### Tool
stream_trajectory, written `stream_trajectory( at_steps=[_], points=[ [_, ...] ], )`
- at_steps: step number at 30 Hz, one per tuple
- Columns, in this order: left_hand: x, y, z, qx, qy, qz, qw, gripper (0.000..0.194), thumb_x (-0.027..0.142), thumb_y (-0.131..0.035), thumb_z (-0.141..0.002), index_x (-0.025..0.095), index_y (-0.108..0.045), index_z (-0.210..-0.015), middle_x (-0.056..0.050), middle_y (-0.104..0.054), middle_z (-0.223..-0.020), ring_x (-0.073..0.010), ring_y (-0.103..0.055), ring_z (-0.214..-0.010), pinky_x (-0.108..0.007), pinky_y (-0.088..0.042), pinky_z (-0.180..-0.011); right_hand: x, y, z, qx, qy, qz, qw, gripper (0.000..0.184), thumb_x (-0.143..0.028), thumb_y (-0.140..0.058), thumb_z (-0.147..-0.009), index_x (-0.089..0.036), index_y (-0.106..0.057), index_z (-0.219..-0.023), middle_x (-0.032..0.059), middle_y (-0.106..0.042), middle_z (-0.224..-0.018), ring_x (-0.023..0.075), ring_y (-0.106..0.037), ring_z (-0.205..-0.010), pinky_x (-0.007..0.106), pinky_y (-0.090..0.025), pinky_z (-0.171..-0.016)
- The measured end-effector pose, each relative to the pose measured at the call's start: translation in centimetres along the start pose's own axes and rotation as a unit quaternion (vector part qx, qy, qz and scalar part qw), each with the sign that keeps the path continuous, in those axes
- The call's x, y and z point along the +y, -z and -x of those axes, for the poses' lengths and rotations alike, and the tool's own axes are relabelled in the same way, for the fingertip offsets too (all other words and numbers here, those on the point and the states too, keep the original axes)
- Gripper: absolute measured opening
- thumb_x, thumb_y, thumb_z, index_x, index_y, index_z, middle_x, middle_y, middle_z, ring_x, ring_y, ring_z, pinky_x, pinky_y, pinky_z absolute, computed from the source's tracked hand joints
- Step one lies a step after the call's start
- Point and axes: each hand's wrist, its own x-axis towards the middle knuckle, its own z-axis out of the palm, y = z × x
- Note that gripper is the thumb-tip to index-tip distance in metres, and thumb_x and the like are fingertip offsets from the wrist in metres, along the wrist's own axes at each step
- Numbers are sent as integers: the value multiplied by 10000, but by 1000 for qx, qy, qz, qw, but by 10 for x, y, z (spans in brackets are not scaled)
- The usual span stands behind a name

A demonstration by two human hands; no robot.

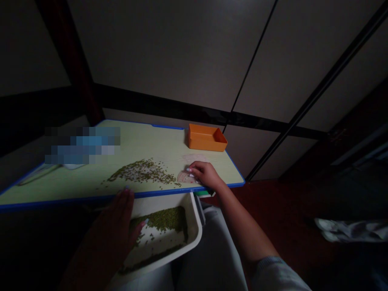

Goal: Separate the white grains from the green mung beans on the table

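A pile of small green beans (142, 171) lies spread on a pale green table with a blue rim (91, 199). My right hand (204, 174) rests on the table by the right end of the pile, fingers closed on a small clear pinkish plastic piece (184, 177). Below the table's front edge, a white tray (194, 226) sits on my lap with more green beans (165, 218) in it. My left hand (119, 226) lies flat over the tray's left side, fingers stretched toward the table edge and thumb inside the tray.
An orange plastic box (206, 138) stands at the table's far right corner. A blurred blue patch and a pale object (71, 165) are at the table's left. A dark wooden post (75, 68) rises behind the table. Crumpled cloth (351, 230) lies on the dark floor at right.
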Motion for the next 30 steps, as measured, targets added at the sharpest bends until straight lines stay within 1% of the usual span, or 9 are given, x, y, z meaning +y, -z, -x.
stream_trajectory(
  at_steps=[2, 5, 9, 14, 18, 24, 27, 30],
  points=[
    [0, 2, -1, -4, -1, 11, 1000, 758, 526, -312, -882, 54, -228, -1469, -237, -405, -1490, -358, -392, -1385, -526, -424, -1075, 3, 3, 1, 16, -10, 15, 1000, 195, -306, -595, -893, -160, -724, -905, 16, -704, -768, 118, -570, -675, 204, -379, -630],
    [1, 6, -2, 5, -17, 13, 1000, 794, 527, -347, -870, 38, -197, -1477, -263, -392, -1487, -389, -410, -1366, -564, -446, -1045, 8, 5, 4, 31, -20, 45, 998, 203, -317, -592, -897, -166, -727, -894, 18, -702, -745, 123, -572, -667, 210, -371, -627],
    [1, 6, -2, 6, -15, 22, 1000, 828, 533, -388, -852, 61, -162, -1493, -254, -395, -1486, -391, -425, -1351, -571, -459, -1029, 6, 4, 9, 28, -6, 55, 998, 201, -320, -590, -900, -172, -727, -899, 23, -705, -755, 126, -577, -670, 212, -368, -623],
    [1, 1, -2, 38, -25, 9, 999, 805, 513, -348, -868, 40, -156, -1491, -275, -407, -1470, -401, -438, -1340, -579, -466, -1011, -1, 1, 13, 12, 0, 19, 1000, 195, -318, -602, -894, -168, -726, -895, 11, -682, -708, 114, -546, -619, 206, -358, -585],
    [2, 1, -2, 31, -28, -1, 999, 810, 513, -341, -874, 36, -130, -1493, -276, -391, -1479, -396, -427, -1351, -566, -458, -1017, -1, 0, 13, 7, 6, -8, 1000, 181, -300, -621, -880, -153, -726, -885, 18, -684, -717, 112, -550, -622, 207, -371, -589],
    [3, 6, -3, 44, -43, -33, 998, 804, 522, -302, -882, 23, -124, -1488, -283, -424, -1455, -384, -458, -1331, -529, -474, -988, 2, -1, 13, 6, 8, -34, 999, 192, -310, -634, -870, -145, -730, -882, 27, -697, -738, 112, -563, -644, 208, -384, -599],
    [4, 8, -3, 40, -42, -31, 998, 801, 517, -294, -884, 24, -112, -1489, -286, -402, -1469, -392, -448, -1336, -538, -469, -991, 1, -1, 13, 4, 6, -38, 999, 188, -307, -638, -867, -146, -733, -881, 26, -700, -736, 110, -567, -641, 206, -387, -602],
    [3, 7, -3, 33, -35, -13, 999, 801, 518, -301, -881, 47, -98, -1497, -266, -375, -1493, -387, -426, -1354, -548, -461, -1006, 0, -2, 13, 0, -2, -45, 999, 180, -292, -641, -864, -141, -736, -884, 27, -701, -727, 109, -566, -629, 206, -390, -598]
  ],
)
